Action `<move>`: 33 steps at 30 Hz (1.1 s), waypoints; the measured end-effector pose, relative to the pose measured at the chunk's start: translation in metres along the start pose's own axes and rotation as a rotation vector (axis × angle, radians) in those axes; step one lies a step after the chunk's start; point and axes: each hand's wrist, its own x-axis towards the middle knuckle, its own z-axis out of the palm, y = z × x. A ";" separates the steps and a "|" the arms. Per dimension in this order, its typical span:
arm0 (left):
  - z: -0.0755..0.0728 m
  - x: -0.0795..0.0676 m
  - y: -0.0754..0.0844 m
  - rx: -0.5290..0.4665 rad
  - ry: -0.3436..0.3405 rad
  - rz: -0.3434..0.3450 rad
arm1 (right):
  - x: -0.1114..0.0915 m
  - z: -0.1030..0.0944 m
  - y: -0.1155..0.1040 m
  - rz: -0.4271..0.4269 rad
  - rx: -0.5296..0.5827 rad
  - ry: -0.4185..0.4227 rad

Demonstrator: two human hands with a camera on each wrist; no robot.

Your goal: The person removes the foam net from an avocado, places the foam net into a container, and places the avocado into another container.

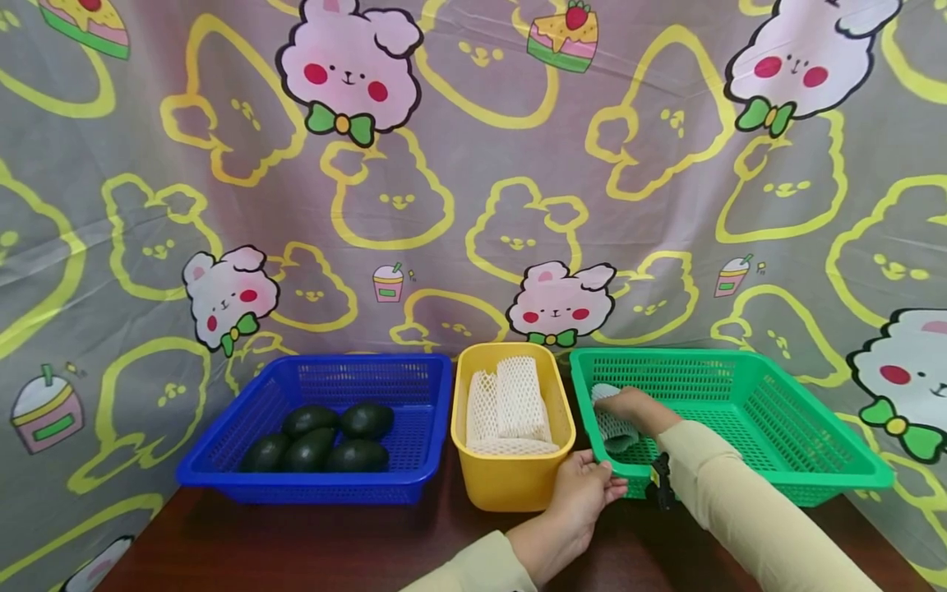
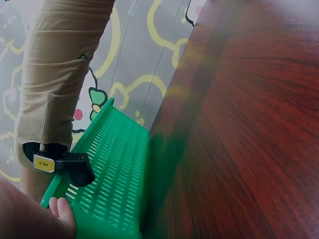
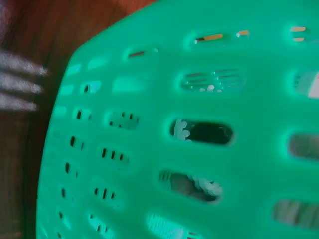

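Observation:
My right hand reaches into the left end of the green basket. It holds an avocado in a white foam net sleeve against the basket's left side. Slots in the basket wall show bits of white netting and something dark in the right wrist view; the fingertips are mostly hidden. My left hand grips the basket's front left corner, its fingertips at the rim. Just left of that hand stands a yellow bin with several white foam net sleeves in it.
A blue basket on the left holds several bare dark avocados. All three containers stand in a row on a dark reddish wooden table. A patterned cloth hangs close behind them.

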 end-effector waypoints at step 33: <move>0.000 -0.001 0.000 -0.006 0.006 0.011 | -0.048 -0.032 -0.007 -0.070 0.105 0.007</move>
